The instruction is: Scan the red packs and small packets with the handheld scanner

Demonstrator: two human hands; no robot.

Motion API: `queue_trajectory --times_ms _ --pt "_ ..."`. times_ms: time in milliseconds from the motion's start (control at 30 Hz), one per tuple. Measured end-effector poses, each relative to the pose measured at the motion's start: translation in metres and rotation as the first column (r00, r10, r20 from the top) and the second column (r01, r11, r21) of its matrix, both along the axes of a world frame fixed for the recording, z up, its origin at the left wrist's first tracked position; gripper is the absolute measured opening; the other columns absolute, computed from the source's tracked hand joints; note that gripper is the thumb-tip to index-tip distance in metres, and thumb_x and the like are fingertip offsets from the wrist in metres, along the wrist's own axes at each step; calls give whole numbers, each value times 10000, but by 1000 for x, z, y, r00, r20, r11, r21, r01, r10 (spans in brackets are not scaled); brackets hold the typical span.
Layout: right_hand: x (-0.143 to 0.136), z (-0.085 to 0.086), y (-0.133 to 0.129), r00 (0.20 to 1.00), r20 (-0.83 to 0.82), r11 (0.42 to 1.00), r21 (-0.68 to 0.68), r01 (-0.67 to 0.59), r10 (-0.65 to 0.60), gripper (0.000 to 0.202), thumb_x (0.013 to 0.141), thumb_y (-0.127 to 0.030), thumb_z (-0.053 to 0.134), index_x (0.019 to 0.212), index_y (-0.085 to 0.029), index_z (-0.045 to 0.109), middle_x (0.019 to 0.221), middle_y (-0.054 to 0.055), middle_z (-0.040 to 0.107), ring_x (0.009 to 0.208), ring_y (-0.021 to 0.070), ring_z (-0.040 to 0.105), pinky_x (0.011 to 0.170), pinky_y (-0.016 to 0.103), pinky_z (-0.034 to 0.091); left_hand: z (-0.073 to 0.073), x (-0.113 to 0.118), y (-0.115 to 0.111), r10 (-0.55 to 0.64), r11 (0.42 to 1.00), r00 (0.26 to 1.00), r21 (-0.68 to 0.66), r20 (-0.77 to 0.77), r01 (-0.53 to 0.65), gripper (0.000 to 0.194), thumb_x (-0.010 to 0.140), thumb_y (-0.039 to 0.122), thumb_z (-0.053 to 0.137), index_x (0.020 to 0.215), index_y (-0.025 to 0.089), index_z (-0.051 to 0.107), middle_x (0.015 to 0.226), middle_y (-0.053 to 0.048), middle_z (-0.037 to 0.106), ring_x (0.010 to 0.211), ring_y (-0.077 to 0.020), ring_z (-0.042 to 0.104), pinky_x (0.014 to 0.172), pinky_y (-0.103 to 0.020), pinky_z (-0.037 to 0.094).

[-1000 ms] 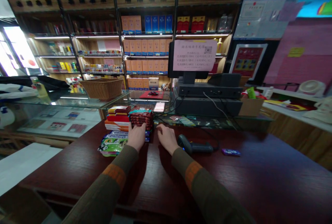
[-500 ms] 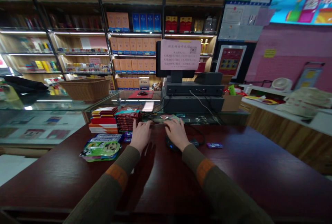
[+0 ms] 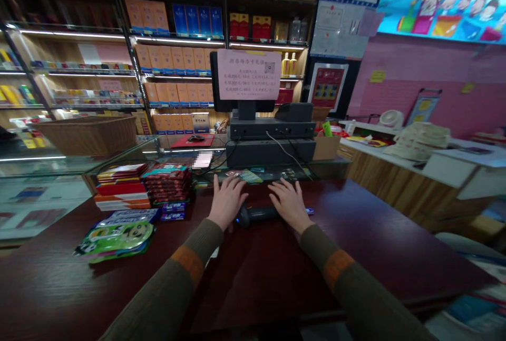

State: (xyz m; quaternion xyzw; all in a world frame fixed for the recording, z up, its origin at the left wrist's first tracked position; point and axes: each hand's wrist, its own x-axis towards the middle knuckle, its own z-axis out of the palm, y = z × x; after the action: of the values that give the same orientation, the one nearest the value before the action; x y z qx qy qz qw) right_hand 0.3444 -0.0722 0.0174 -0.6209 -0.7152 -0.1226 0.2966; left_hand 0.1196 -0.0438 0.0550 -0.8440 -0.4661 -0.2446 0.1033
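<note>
My left hand (image 3: 226, 201) reaches over the dark red desk, fingers spread, holding nothing. At its wrist side lies the rounded end of a black handheld barcode scanner (image 3: 261, 214), with a small blue light. My right hand (image 3: 290, 204) is at the scanner's other end, fingers apart and empty. Whether either palm touches the scanner or desk I cannot tell. A small purple pack (image 3: 310, 211) shows partly from behind the right hand. Left of my hands are stacked brown-red packets (image 3: 168, 184), small purple packs (image 3: 173, 211) and a green panda pouch (image 3: 118, 238).
Red and orange boxes (image 3: 122, 193) are stacked at the desk's left. Ahead stand a dark register (image 3: 271, 151) and a monitor backed with a pink notice (image 3: 249, 75). A wicker basket (image 3: 89, 135) sits on the glass counter. A wood-sided counter (image 3: 399, 188) lies to the right.
The view has swung right. Both hands have shifted rightward over the desk: the left away from the brown-red packets, the right from above the scanner to its far end.
</note>
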Motion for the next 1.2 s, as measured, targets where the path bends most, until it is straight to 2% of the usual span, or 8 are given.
queue_trajectory --times_ms 267,433,633,767,967,1200 --pt "69 -15 -17 993 33 994 -18 110 -109 361 996 -297 422 1267 -270 660 1361 70 657 1406 275 434 1194 647 110 -3 58 -3 -114 993 991 36 -64 116 372 939 372 587 1294 262 602 1336 -77 638 1349 -305 462 1228 -662 18" --pt "97 -25 -25 992 38 993 -13 117 -116 357 989 -305 422 1248 -268 665 1331 79 675 1386 300 457 1165 703 128 -9 92 -9 -178 981 979 66 -98 185 348 914 347 631 1246 244 628 1288 -75 663 1330 -312 491 1226 -679 71" --pt "112 -33 -34 991 31 990 -50 135 -134 343 984 -276 424 1212 -276 681 1328 73 676 1381 308 466 1156 728 125 -21 125 -14 -251 964 958 51 -136 260 306 881 347 677 1155 208 670 1259 -102 661 1347 -330 478 1219 -689 120" --pt "118 -36 -38 989 40 985 -90 145 -142 322 953 -249 470 1170 -281 705 1331 70 672 1389 311 457 1156 737 111 -32 141 -15 -274 958 950 45 -149 283 266 858 362 705 1066 197 702 1277 -117 646 1362 -339 464 1222 -689 95" --pt "126 -42 -42 988 30 974 -168 153 -150 314 911 -233 504 1127 -279 727 1380 78 632 1414 318 417 1149 745 92 -42 154 -15 -269 960 942 20 -203 279 274 872 401 680 1037 189 732 1333 -133 617 1391 -344 440 1222 -684 109" --pt "130 -43 -43 987 15 968 -196 157 -157 304 906 -258 529 1137 -293 725 1400 79 611 1424 316 403 1149 739 113 -49 161 -9 -251 963 937 33 -242 266 245 872 381 677 1009 193 754 1357 -132 606 1406 -348 424 1214 -692 141"
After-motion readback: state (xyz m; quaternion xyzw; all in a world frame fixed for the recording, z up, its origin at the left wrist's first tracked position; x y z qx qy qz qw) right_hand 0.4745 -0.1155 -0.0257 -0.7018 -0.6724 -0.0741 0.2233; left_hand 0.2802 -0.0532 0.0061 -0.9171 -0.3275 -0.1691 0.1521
